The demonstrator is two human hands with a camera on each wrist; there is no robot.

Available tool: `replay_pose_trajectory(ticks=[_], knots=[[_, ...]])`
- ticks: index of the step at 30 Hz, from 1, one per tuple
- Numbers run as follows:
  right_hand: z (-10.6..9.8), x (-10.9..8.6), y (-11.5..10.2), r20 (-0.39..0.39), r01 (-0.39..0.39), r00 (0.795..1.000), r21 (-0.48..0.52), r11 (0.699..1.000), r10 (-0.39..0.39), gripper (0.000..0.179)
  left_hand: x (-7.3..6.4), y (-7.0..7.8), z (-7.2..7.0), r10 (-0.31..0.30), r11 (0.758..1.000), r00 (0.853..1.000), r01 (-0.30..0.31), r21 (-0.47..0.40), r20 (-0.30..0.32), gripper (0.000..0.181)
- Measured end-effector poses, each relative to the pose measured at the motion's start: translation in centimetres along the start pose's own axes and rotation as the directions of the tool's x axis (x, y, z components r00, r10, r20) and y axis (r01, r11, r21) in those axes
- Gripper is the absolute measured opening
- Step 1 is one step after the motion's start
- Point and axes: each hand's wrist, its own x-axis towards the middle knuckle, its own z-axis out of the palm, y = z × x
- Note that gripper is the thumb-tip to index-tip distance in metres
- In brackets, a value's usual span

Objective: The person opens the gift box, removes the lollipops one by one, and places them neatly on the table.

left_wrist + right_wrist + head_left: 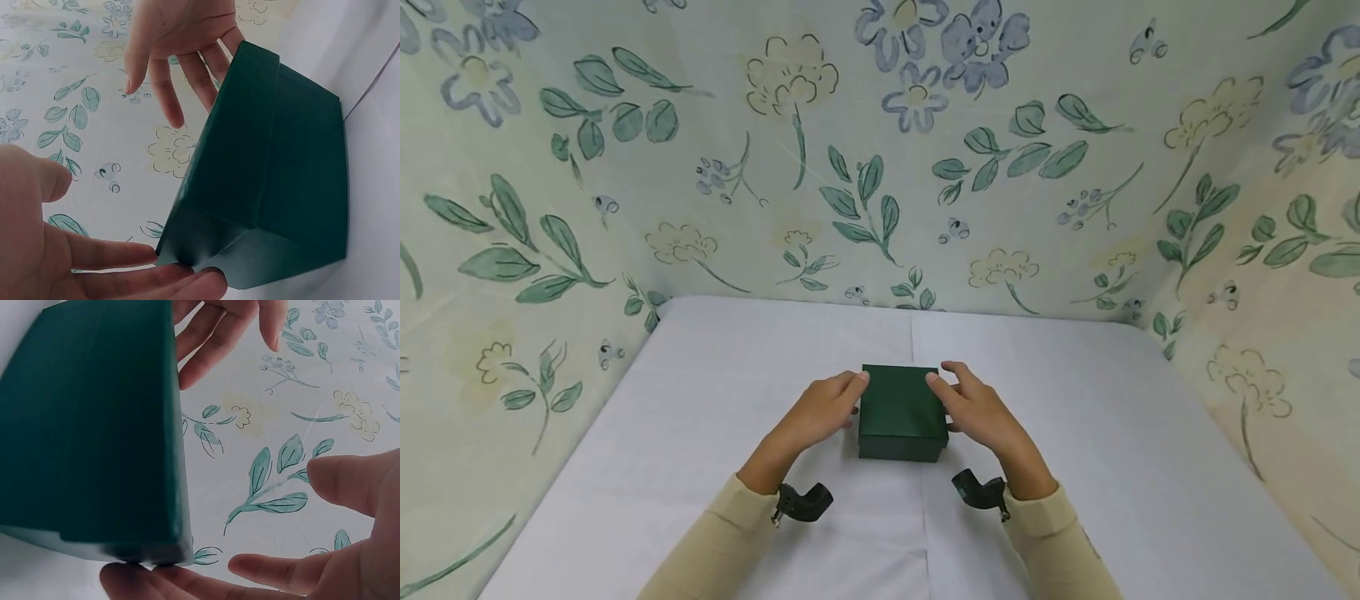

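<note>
A dark green lidded box sits on the white cloth in the head view, between my two hands. The lid's lower edge shows as a step along its sides. My left hand is at the left side; in the left wrist view its nearly straight fingertips touch the box, with the thumb raised away. At the opposite side is my right hand. Its extended fingertips meet the side of the box in the right wrist view, and its thumb stands apart from the lid.
A white cloth with a crease down the middle covers the table. Floral fabric hangs behind it and along both sides. Black wrist-worn devices project inward from both wrists, below the cream sleeves.
</note>
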Motion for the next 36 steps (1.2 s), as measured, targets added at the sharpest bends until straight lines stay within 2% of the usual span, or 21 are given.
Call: replay_pose_trajectory(ticks=[13,17,21,25,30,36], knots=[[-0.1,0.6,-0.2,0.001,0.008,1.0,-0.023,1.0,-0.008,0.074,0.3,-0.1,-0.1,0.013,0.999,1.0,-0.013,0.038,0.004,0.063],[0.0,0.3,0.2,0.004,-0.011,1.0,-0.011,1.0,0.011,0.072,0.0,-0.7,0.2,0.02,1.0,0.999,-0.02,0.008,0.03,0.061],[0.0,0.1,0.4,0.001,-0.001,1.0,0.001,1.0,0.001,0.07,-0.2,-1.0,0.2,0.026,0.998,0.999,-0.024,-0.055,0.028,0.055],[0.0,0.0,0.4,-0.016,0.008,1.0,0.002,1.0,-0.008,0.068,-0.2,-0.9,0.1,0.003,0.996,1.0,-0.001,-0.089,0.027,0.057],[0.0,0.1,0.1,-0.018,0.007,1.0,0.013,1.0,-0.007,0.066,0.0,-0.6,-0.1,-0.035,0.995,0.999,0.036,-0.093,0.007,0.061],[0.1,0.2,-0.1,-0.027,0.01,1.0,0.036,0.999,-0.009,0.063,-0.2,-0.2,-0.3,-0.035,0.995,0.999,0.033,-0.093,-0.021,0.063]])
